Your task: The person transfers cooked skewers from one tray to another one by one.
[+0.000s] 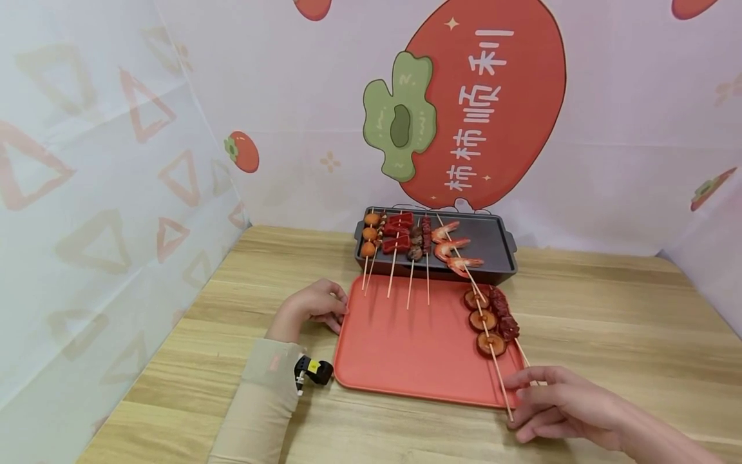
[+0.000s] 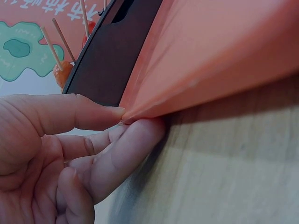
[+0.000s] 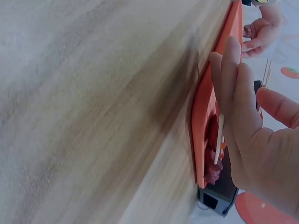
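My left hand pinches the left rim of the red tray. In the left wrist view, the thumb lies on the tray's edge and the other fingers are under it. Near the tray's front right corner is my right hand, its fingers fairly straight and the thumb apart. A mushroom skewer lies on the tray's right side, its stick end by those fingers. Beside it lies a dark red meat skewer, its stick partly behind the hand. The right wrist view shows nothing pinched by the right hand.
Behind the tray stands a dark rectangular grill pan. Across it lie orange ball skewers, red slab skewers, a meat skewer and a shrimp skewer, with sticks overhanging the tray. A printed cloth hangs behind the wooden table.
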Motion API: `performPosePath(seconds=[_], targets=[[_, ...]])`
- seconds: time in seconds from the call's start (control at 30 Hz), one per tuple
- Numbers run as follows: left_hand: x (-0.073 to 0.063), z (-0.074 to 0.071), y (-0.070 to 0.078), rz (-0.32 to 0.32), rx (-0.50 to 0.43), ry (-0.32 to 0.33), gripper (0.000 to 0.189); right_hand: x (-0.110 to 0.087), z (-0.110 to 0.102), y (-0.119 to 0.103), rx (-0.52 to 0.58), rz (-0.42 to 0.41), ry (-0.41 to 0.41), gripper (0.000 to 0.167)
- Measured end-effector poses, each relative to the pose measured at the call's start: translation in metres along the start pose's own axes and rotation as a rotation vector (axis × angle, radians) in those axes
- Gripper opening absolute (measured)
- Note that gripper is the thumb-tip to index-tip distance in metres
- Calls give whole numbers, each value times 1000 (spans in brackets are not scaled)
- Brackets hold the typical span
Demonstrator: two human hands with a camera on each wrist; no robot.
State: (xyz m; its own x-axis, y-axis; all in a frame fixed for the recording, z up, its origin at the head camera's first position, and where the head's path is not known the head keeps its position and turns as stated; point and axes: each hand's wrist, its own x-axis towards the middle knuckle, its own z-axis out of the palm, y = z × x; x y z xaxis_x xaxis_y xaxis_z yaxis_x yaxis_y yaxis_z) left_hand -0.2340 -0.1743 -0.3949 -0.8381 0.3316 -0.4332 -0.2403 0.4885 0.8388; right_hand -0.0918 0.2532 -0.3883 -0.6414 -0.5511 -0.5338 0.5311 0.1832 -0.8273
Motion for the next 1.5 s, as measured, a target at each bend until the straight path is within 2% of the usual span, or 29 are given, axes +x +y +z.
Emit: performPosePath(seconds=[0.17, 0.33, 0.57, 0.67, 0.77, 0.87, 0.93, 1.1, 1.3, 1.5], targets=[[0, 0, 1, 1, -8, 2, 10, -5, -8, -6, 14, -40, -21, 36], [0, 0, 0, 0, -8, 5, 9, -6, -19, -17, 15, -115, -16, 26], [0, 0, -2, 8, -9, -2, 10, 3, -39, -42, 75, -263, -61, 34], [1, -1, -4, 11, -5, -3, 10, 11, -44, -53, 59, -313, -30, 37], [2, -1, -5, 11, -8, -2, 10, 22, -46, -63, 17, -345, 69, 34], [3, -1, -6, 10, -12, -3, 9, 32, -46, -69, 6, -341, 190, 26], [3, 0, -6, 12, -10, -3, 9, 38, -45, -71, 29, -343, 224, 24], [3, 0, -3, 17, -6, -3, 9, 50, -42, -73, 140, -324, 194, 27], [1, 0, -2, 18, -1, -3, 10, 62, -39, -74, 135, -315, 209, 24], [2, -1, -3, 15, 3, -4, 9, 71, -36, -77, 109, -272, 224, 49]])
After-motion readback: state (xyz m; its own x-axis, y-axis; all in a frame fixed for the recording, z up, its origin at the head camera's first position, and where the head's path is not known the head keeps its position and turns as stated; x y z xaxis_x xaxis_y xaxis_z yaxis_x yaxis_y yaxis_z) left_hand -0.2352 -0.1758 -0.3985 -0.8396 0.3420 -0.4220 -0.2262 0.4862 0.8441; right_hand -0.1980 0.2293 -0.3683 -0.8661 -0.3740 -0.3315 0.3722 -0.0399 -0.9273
